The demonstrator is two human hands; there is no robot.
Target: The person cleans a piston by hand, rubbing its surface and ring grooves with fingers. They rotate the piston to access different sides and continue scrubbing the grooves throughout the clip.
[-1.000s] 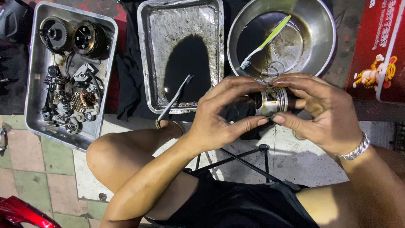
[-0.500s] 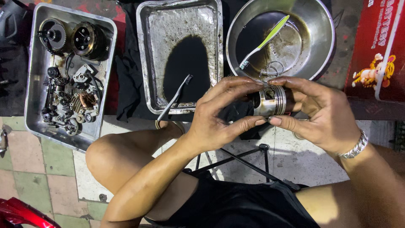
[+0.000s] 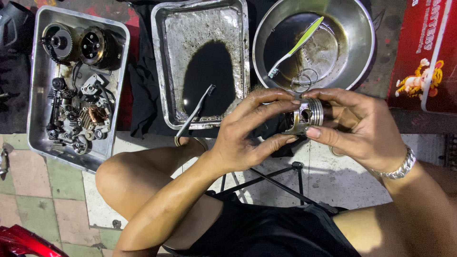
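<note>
Both hands pinch the shiny piston (image 3: 304, 115), right of the frame's middle. The left hand (image 3: 247, 135) and right hand (image 3: 359, 126) should hold it gently, fingertips steady, above the round metal bowl (image 3: 362, 43).

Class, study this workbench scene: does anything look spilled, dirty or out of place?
Yes. A black oily pool sits in the middle tray, with a dark toothbrush propped over its rim. The round bowl is stained brown. Both hands hold the piston steadily.

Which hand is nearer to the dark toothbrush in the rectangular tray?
Left. The left hand is just right of the dark toothbrush; the right hand is farther right, beyond the piston.
</note>
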